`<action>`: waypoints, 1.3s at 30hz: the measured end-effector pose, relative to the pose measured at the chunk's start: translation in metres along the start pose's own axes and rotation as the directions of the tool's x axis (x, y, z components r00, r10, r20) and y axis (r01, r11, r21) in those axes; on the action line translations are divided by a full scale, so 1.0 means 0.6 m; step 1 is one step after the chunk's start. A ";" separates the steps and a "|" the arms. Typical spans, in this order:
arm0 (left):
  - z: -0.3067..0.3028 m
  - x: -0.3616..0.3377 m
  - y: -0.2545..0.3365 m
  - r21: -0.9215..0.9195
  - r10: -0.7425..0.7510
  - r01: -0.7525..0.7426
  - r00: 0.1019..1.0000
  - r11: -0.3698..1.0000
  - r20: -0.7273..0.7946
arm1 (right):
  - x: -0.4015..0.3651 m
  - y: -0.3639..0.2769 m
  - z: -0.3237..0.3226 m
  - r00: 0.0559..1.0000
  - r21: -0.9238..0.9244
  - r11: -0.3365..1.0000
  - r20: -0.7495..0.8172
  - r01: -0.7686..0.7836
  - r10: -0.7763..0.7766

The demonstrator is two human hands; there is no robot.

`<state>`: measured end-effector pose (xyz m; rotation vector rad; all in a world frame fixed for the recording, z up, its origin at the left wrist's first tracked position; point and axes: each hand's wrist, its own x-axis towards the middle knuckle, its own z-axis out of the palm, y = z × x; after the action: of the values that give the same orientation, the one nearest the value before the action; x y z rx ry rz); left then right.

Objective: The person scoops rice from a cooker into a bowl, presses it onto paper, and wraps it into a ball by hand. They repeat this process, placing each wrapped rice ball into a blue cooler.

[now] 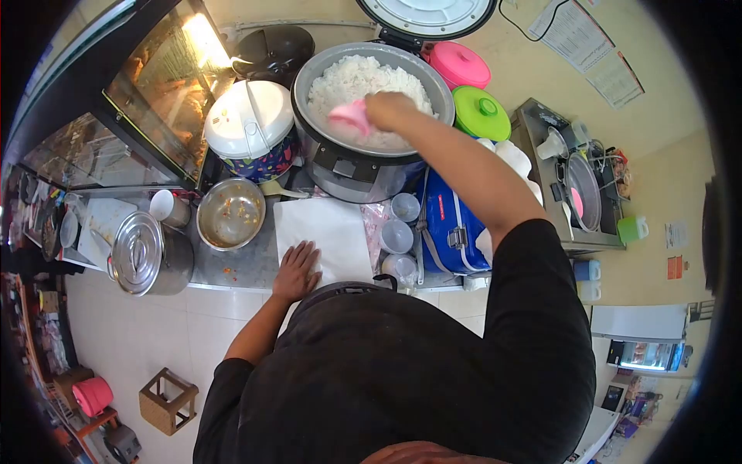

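Note:
My right hand [390, 112] reaches into a large rice cooker [340, 166] and grips a pink cup [352, 116], slightly blurred, whose exact shape I cannot make out. The cup is at the cooked white rice [375, 76] that fills much of the pot. My left hand [295, 271] lies flat with its fingers spread on the lower left of a white sheet of paper [325, 232], which rests on the metal counter in front of the cooker.
Left of the cooker stand a white-lidded rice cooker [251, 120], a steel bowl [230, 215] with food scraps and a lidded steel pot [151, 255]. To the right are clear plastic cups [396, 237], a blue cooler bag [452, 224] and a green-lidded container [481, 114]. A glass display case [158, 100] borders the left.

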<state>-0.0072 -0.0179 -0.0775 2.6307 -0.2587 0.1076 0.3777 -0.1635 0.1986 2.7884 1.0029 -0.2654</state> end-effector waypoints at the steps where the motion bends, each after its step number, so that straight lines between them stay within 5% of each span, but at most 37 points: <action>1: -0.001 0.001 0.000 0.003 -0.001 0.001 1.000 1.000 0.001 | -0.002 -0.012 0.009 0.999 -0.025 0.998 0.020 0.050 -0.050; 7: -0.002 0.003 0.000 0.007 -0.021 0.021 1.000 1.000 0.020 | 0.023 0.036 0.029 0.887 -0.117 0.934 0.372 0.338 -0.274; 11: 0.002 0.004 -0.004 0.000 -0.017 0.017 1.000 1.000 0.009 | 0.015 0.116 -0.007 0.802 0.021 0.829 0.242 0.559 -0.547; 14: 0.001 0.005 -0.004 -0.011 -0.016 0.016 1.000 1.000 0.013 | 0.014 0.133 -0.054 0.784 0.296 0.932 0.519 0.207 -0.339; 17: -0.001 0.003 -0.003 -0.012 -0.015 0.015 1.000 1.000 0.015 | -0.049 0.102 -0.107 0.729 0.534 0.845 0.584 -0.013 -0.358; 20: 0.007 0.000 -0.004 0.014 -0.014 0.014 1.000 1.000 0.012 | -0.084 0.077 -0.082 0.735 0.857 0.488 0.439 -0.169 -0.517; 22: 0.008 -0.006 -0.001 0.058 -0.005 0.006 1.000 0.998 -0.021 | -0.129 0.026 -0.067 0.824 0.962 0.123 0.271 -0.242 -0.498; 24: 0.007 -0.005 0.003 0.122 0.022 -0.011 0.995 0.993 -0.094 | -0.193 -0.035 -0.044 0.912 0.945 -0.208 0.159 -0.251 -0.379; 27: 0.003 -0.018 0.010 0.036 -0.065 0.068 0.995 0.997 -0.074 | -0.276 -0.094 0.035 0.916 0.805 -0.543 0.001 -0.239 -0.402; 28: 0.009 -0.026 0.007 0.076 -0.026 0.038 0.989 0.996 -0.148 | -0.301 -0.108 0.070 0.914 0.755 -0.601 -0.005 -0.263 -0.406; 30: 0.003 -0.046 0.008 -0.033 -0.092 0.090 0.994 0.995 -0.065 | -0.341 -0.126 0.136 0.913 0.643 -0.703 -0.014 -0.304 -0.408; 34: -0.009 -0.092 0.012 -0.098 -0.012 0.007 0.999 0.995 -0.052 | -0.363 -0.181 0.274 0.984 0.792 -0.584 0.139 -0.180 -0.115; 35: -0.003 -0.098 0.006 -0.110 0.002 -0.005 0.999 0.994 -0.032 | -0.351 -0.199 0.331 1.000 0.984 -0.181 0.014 -0.009 0.026; 36: 0.005 -0.105 -0.001 -0.121 0.017 -0.018 1.000 0.993 -0.011 | -0.336 -0.226 0.386 0.982 0.953 0.275 -0.160 0.128 0.096; 37: 0.011 -0.109 -0.006 -0.131 0.034 -0.032 0.999 0.991 0.011 | -0.328 -0.247 0.424 0.937 0.707 0.679 -0.340 0.199 0.079; 39: 0.017 -0.112 -0.013 -0.118 0.051 -0.049 0.999 0.992 0.015 | -0.327 -0.273 0.459 0.970 0.472 0.858 -0.216 0.201 -0.108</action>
<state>-0.0709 -0.0048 -0.0983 2.5095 -0.3277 0.0824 0.0935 -0.2183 -0.0409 3.2375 1.3783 -0.3316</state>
